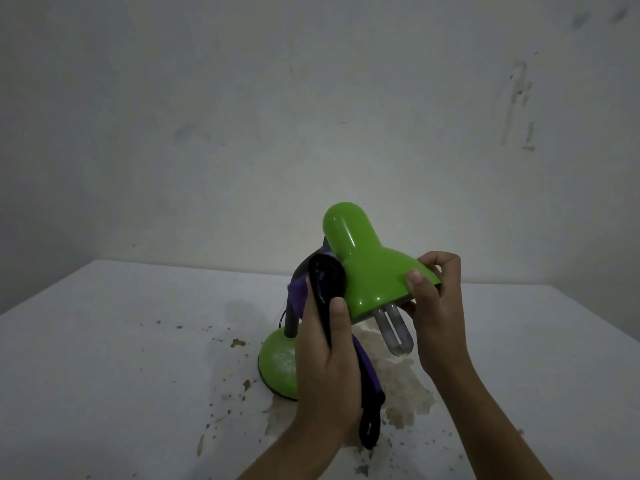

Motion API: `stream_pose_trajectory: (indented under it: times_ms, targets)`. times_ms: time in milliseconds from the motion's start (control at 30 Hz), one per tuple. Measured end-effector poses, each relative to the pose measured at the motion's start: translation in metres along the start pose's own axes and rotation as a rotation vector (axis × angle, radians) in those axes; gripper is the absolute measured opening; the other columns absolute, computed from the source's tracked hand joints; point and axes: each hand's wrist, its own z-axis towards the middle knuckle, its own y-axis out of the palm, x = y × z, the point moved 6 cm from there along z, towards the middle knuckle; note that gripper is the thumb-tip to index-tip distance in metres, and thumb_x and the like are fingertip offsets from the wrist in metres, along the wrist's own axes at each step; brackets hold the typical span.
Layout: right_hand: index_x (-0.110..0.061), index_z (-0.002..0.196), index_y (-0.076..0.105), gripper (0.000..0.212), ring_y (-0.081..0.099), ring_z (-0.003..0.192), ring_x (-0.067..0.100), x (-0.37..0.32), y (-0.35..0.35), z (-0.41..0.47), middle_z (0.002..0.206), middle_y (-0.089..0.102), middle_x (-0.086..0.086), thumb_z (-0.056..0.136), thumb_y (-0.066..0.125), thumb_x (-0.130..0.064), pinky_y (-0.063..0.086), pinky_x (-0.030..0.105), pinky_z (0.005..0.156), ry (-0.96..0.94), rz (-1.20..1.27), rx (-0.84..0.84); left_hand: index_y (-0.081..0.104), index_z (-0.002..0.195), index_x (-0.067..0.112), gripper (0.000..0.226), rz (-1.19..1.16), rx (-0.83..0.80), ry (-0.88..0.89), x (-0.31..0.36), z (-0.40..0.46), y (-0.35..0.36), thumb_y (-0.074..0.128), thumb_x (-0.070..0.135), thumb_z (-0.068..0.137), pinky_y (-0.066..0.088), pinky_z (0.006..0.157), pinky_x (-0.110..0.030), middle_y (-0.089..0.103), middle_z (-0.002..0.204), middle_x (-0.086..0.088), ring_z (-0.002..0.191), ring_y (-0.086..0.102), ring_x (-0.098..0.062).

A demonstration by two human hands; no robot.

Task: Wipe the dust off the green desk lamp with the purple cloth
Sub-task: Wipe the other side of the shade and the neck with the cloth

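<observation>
Green glossy metal, the bell-shaped shade of the desk lamp (372, 268) tilts with its narrow closed end up and away and its open mouth down toward the right, so its long axis runs from upper left to lower right. The lamp stands on a stained white table (121, 341), its round green base (278, 363) near the left wrist and a clear U-shaped bulb (394, 329) poking out of the shade's mouth. The right hand (438, 306) steadies the shade by pinching its lower rim, thumb on the outer face and fingers curled behind the edge. The left hand (327, 362) grips the purple cloth with dark trim (323, 282), thumb pressed over the bunched fabric, which bears against the shade's left side near the dark neck; a loose tail hangs below the palm. From the cloth, the untouched broad face of the shade lies just to the right, so the left hand is nearer for the likely next stroke along that axis.
</observation>
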Motion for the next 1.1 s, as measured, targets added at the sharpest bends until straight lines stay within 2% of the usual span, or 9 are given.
stream_pose_trajectory:
  times_ms: [133, 267, 467, 600, 767, 833, 933, 1000, 1100]
  targets:
    - [-0.025, 0.091, 0.041, 0.040, 0.053, 0.072, 0.013, -0.002, 0.001, -0.001, 0.082, 0.049, -0.003, 0.065, 0.056, -0.052, 0.048, 0.043, 0.067, 0.001, -0.006, -0.030, 0.031, 0.136, 0.052, 0.040, 0.161, -0.128, 0.404, 0.021, 0.007, 0.007, 0.030, 0.051, 0.096, 0.037, 0.108, -0.034, 0.041, 0.146, 0.011, 0.139, 0.033, -0.015]
    - [-0.025, 0.092, 0.040, 0.041, 0.054, 0.078, 0.022, -0.003, 0.001, 0.001, 0.089, 0.050, 0.007, 0.066, 0.056, -0.053, 0.049, 0.046, 0.070, 0.019, 0.005, -0.049, 0.033, 0.139, 0.033, 0.041, 0.292, -0.296, 0.575, 0.034, 0.021, 0.015, 0.030, 0.043, 0.099, 0.031, 0.111, -0.052, 0.037, 0.147, 0.012, 0.142, 0.023, -0.013]
    - [-0.023, 0.089, 0.041, 0.039, 0.051, 0.076, 0.026, -0.001, 0.000, 0.000, 0.086, 0.049, 0.012, 0.068, 0.057, -0.052, 0.046, 0.049, 0.070, 0.030, 0.032, -0.023, 0.038, 0.141, 0.019, 0.048, 0.453, -0.646, 0.637, 0.047, 0.047, 0.023, 0.032, 0.035, 0.096, 0.009, 0.119, -0.033, 0.040, 0.147, 0.007, 0.143, 0.019, -0.005]
    - [-0.024, 0.091, 0.039, 0.043, 0.052, 0.073, 0.022, 0.003, 0.001, -0.002, 0.083, 0.052, 0.008, 0.066, 0.057, -0.054, 0.047, 0.046, 0.070, 0.031, 0.044, -0.002, 0.043, 0.137, 0.011, 0.045, 0.505, -0.726, 0.654, 0.053, 0.058, 0.026, 0.035, 0.030, 0.097, 0.011, 0.118, -0.029, 0.046, 0.142, 0.004, 0.140, 0.025, -0.003]
    - [-0.023, 0.094, 0.037, 0.048, 0.057, 0.069, 0.012, 0.004, 0.002, -0.001, 0.077, 0.058, -0.006, 0.064, 0.059, -0.053, 0.049, 0.034, 0.064, -0.001, 0.056, -0.011, 0.055, 0.128, 0.012, 0.039, 0.493, -0.562, 0.617, 0.058, 0.058, 0.022, 0.041, 0.025, 0.094, 0.025, 0.113, -0.021, 0.056, 0.131, 0.005, 0.128, 0.043, -0.001]
    - [-0.023, 0.094, 0.037, 0.048, 0.058, 0.068, 0.007, 0.003, 0.003, -0.002, 0.077, 0.060, -0.011, 0.063, 0.059, -0.052, 0.050, 0.027, 0.061, -0.019, 0.049, -0.023, 0.063, 0.114, 0.015, 0.030, 0.436, -0.424, 0.607, 0.065, 0.059, 0.014, 0.043, 0.025, 0.093, 0.040, 0.092, -0.008, 0.066, 0.109, 0.009, 0.104, 0.056, 0.006]
    - [-0.025, 0.093, 0.038, 0.047, 0.058, 0.069, 0.004, 0.002, 0.004, -0.004, 0.081, 0.057, -0.008, 0.060, 0.059, -0.050, 0.050, 0.028, 0.063, -0.017, 0.058, -0.021, 0.060, 0.104, 0.028, 0.019, 0.294, -0.109, 0.488, 0.077, 0.080, -0.010, 0.044, 0.026, 0.095, 0.038, 0.067, 0.001, 0.060, 0.084, 0.024, 0.073, 0.055, 0.021]
    - [-0.025, 0.093, 0.038, 0.047, 0.056, 0.068, 0.003, 0.002, 0.004, -0.003, 0.082, 0.054, -0.008, 0.059, 0.059, -0.050, 0.049, 0.029, 0.063, -0.011, 0.063, -0.017, 0.065, 0.105, 0.022, 0.021, 0.137, 0.035, 0.290, 0.077, 0.104, -0.026, 0.045, 0.025, 0.098, 0.042, 0.066, -0.004, 0.062, 0.083, 0.018, 0.066, 0.055, 0.018]
    - [-0.026, 0.093, 0.039, 0.047, 0.055, 0.067, -0.001, 0.002, 0.005, -0.003, 0.082, 0.053, -0.009, 0.059, 0.059, -0.051, 0.049, 0.025, 0.061, -0.013, 0.060, -0.023, 0.065, 0.082, 0.012, 0.030, -0.067, 0.050, -0.060, 0.070, 0.138, -0.041, 0.046, 0.030, 0.098, 0.045, 0.066, -0.023, 0.061, 0.077, 0.001, 0.068, 0.056, -0.009]
